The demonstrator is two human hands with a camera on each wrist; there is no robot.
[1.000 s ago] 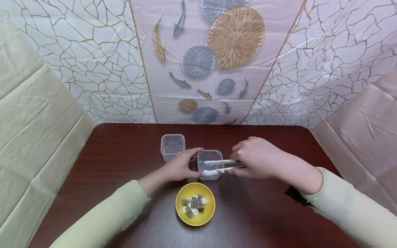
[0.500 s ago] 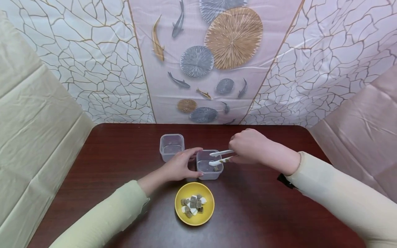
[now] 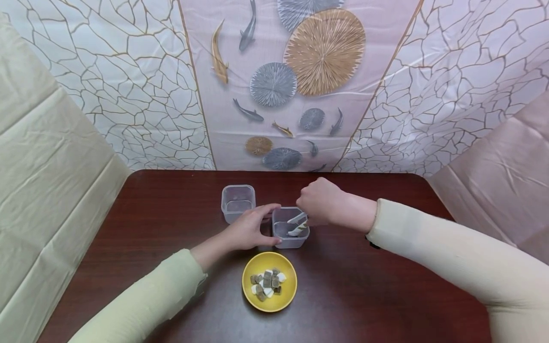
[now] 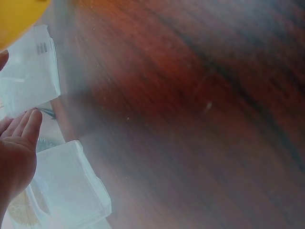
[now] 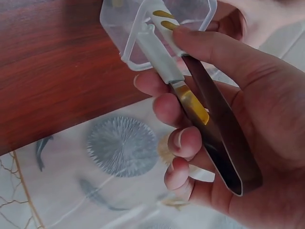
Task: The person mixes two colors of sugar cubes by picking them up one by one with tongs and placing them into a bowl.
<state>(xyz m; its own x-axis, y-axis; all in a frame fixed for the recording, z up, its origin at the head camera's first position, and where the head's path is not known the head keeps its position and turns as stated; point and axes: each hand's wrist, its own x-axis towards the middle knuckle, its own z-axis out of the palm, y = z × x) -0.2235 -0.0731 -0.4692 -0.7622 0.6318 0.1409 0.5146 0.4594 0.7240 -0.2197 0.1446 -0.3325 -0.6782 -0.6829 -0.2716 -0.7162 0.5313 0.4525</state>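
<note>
My left hand [image 3: 249,229] holds a clear plastic container [image 3: 291,243] by its left side, thumb at the front corner and fingers at the back. In the left wrist view, the fingers of the left hand [image 4: 16,160] lie along the container's wall [image 4: 28,67]. From the right, my right hand [image 3: 321,201] grips a pair of tongs [image 3: 298,229], whose white tips reach down into this container. In the right wrist view, thumb and fingers of the right hand [image 5: 267,100] wrap the metal arms of the tongs [image 5: 224,138]. Whether the tips pinch anything is hidden.
A second clear container [image 3: 238,196] stands behind and left of the held one. In front sits a yellow bowl [image 3: 269,307] with several brown and white cubes [image 3: 268,281]. All rest on a dark red table [image 3: 171,205], with a patterned cloth [image 3: 274,143] behind.
My right hand has moved back and to the left, tilting the tongs more steeply down into the container. The left hand and the containers have stayed put.
</note>
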